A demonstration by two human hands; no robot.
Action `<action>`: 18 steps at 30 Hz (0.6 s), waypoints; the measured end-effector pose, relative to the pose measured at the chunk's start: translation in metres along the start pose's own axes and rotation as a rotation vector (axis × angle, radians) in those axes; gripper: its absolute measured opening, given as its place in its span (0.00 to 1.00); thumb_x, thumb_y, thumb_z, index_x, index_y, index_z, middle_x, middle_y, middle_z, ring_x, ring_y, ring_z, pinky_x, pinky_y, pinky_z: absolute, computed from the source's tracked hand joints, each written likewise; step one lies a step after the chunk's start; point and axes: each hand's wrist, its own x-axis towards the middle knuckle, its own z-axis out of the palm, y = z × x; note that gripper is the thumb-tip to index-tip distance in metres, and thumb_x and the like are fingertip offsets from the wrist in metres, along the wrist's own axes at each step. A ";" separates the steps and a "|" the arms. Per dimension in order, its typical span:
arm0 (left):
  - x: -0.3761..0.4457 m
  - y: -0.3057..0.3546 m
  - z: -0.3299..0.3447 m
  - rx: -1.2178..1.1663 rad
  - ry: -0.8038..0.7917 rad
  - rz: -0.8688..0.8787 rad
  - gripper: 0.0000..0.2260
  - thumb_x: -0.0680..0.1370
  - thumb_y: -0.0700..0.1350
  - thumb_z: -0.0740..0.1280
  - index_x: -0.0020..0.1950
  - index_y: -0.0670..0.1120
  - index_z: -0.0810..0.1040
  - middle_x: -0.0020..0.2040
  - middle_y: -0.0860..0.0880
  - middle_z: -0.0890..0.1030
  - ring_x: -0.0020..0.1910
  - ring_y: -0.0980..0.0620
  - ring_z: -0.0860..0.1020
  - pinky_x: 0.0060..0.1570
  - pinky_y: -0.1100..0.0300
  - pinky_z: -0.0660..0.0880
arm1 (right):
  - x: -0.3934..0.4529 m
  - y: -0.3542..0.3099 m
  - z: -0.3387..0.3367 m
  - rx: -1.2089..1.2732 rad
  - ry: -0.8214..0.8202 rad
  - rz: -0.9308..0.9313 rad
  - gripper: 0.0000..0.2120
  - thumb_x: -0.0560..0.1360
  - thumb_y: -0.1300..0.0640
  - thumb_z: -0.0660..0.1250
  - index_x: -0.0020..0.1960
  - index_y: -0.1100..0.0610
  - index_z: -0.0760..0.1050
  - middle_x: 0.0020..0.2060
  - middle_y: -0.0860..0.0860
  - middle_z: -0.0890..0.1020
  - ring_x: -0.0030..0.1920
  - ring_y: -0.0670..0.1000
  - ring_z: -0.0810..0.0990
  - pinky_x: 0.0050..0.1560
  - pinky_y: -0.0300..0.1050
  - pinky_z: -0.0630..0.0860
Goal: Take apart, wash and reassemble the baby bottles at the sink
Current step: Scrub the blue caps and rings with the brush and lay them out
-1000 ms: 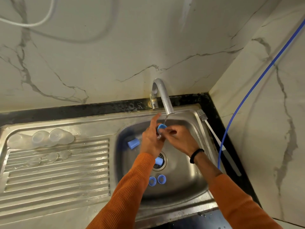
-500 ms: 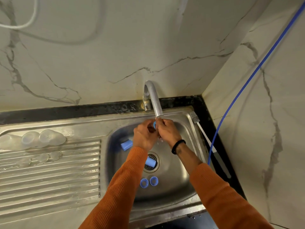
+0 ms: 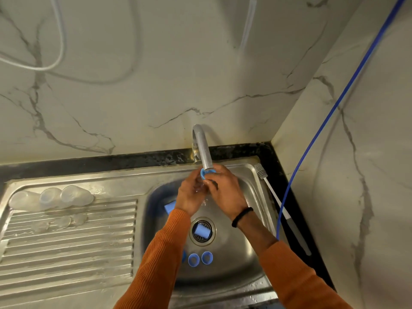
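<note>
Both hands, left hand [image 3: 191,197] and right hand [image 3: 225,190], grasp a blue ring [image 3: 206,172] under the tap [image 3: 204,150], frame centre. Blue parts [image 3: 200,257] lie in the basin [image 3: 249,197]; clear bottles [image 3: 51,198] sit centre-left; brush [image 3: 260,172] right.

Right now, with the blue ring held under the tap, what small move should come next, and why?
Probably turn the blue ring between both hands, left hand and right hand, so water from the tap reaches its other side; only one part sits under the spout.

Steel sink [image 3: 249,181], clear bottles [image 3: 51,198] on drainboard [image 3: 66,248], bottle brush [image 3: 270,190] on rim
</note>
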 end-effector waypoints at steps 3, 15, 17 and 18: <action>-0.015 -0.002 -0.009 0.046 -0.007 0.046 0.21 0.77 0.37 0.74 0.69 0.49 0.78 0.58 0.51 0.85 0.57 0.51 0.84 0.58 0.53 0.82 | -0.008 0.003 -0.003 0.426 0.064 0.267 0.08 0.82 0.60 0.68 0.58 0.59 0.84 0.55 0.53 0.86 0.54 0.51 0.85 0.57 0.45 0.82; -0.078 -0.015 0.006 0.544 0.244 0.211 0.14 0.76 0.51 0.75 0.61 0.53 0.82 0.55 0.53 0.84 0.55 0.55 0.81 0.59 0.56 0.79 | -0.059 0.001 -0.001 1.064 -0.107 0.624 0.12 0.86 0.58 0.60 0.63 0.63 0.77 0.54 0.60 0.86 0.48 0.53 0.87 0.42 0.42 0.82; -0.087 -0.021 0.006 0.580 0.257 0.180 0.15 0.77 0.52 0.74 0.63 0.54 0.82 0.57 0.54 0.84 0.55 0.56 0.80 0.59 0.58 0.77 | -0.066 0.002 0.000 1.043 -0.126 0.618 0.11 0.86 0.56 0.61 0.63 0.60 0.77 0.54 0.59 0.86 0.47 0.53 0.88 0.43 0.44 0.84; -0.091 -0.023 0.005 0.577 0.265 0.159 0.16 0.77 0.52 0.74 0.64 0.54 0.81 0.58 0.54 0.83 0.56 0.56 0.80 0.60 0.61 0.76 | -0.068 0.002 0.001 1.006 -0.136 0.621 0.10 0.86 0.55 0.61 0.62 0.59 0.77 0.54 0.58 0.86 0.47 0.54 0.88 0.45 0.47 0.85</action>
